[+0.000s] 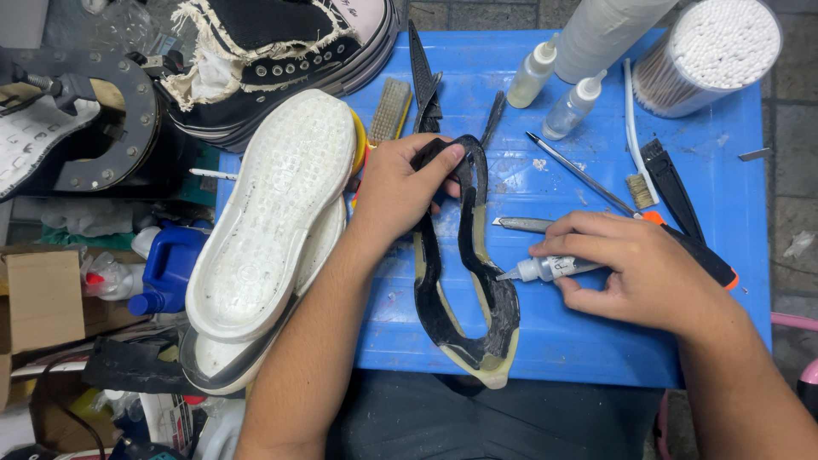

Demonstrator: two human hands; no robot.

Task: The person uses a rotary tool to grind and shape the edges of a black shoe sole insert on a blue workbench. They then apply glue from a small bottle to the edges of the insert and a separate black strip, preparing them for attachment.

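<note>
Now | left hand (399, 189) pinching black sole rim (464, 264) at centre frame | right hand (635, 273) gripping small glue tube (545, 269), nozzle seemingly touching rim | blue table (724, 170)

A shoe repair workshop: a small blue table (596, 341) crowded with glue bottles (575, 104), brushes (390, 109), a tub of cotton swabs (711, 55) and hand tools, detached white soles (277, 213) stacked at its edge, a worn black sneaker (273, 60) and a metal shoe stand (102, 128) beside it

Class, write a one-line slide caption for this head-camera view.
Left hand steadies a black rubber sole strip on the blue table while the right hand presses a glue tube to it.
</note>
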